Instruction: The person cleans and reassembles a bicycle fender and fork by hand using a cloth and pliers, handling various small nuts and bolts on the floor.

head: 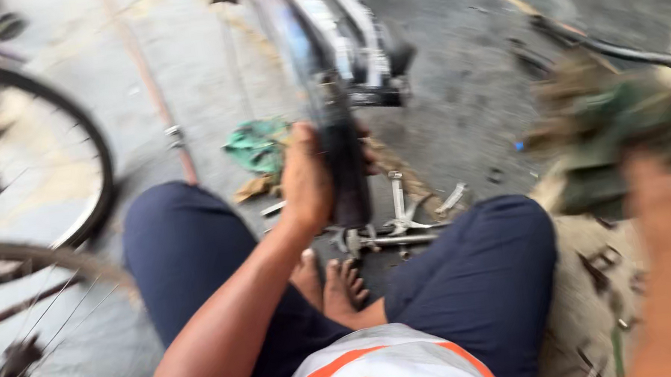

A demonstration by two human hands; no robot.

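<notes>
I sit cross-legged on a concrete floor. My left hand (305, 177) is wrapped around the dark lower end of a bicycle frame tube (342, 162) that rises away from me toward chromed parts (365, 55). My right hand (670, 205), blurred by motion, is closed on a dirty green-brown rag (613, 130) at the right, near a black curved bar (646, 57). Several metal wrenches (400, 219) lie on the floor just past my bare feet (334, 279).
Two bicycle wheels stand at the left, one black-tyred wheel (82, 135) and one nearer spoked wheel (2, 345). A green cloth (256, 145) lies beyond my left knee. A thin hose (160, 99) runs across the floor. A sack-like mat (582, 320) with small tools lies at my right.
</notes>
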